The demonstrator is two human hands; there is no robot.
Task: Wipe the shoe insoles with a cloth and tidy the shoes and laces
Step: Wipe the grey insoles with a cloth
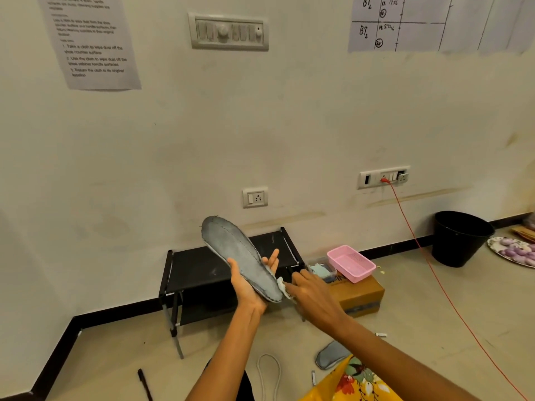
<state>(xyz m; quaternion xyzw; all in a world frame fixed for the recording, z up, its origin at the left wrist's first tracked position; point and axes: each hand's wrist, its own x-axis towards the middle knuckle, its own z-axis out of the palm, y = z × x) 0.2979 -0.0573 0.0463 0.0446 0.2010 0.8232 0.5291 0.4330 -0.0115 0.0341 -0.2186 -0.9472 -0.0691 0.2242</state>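
Pink basket atop cardboard box; contents unclear; black bin apart.

The beige floor carries a low black shoe rack against the wall, with a cardboard box just beside its right end. A pink basket sits on the box. A black bin stands further right, near a patterned plate. Closer in lie a grey insole (partly hidden), a white lace and a black pen.
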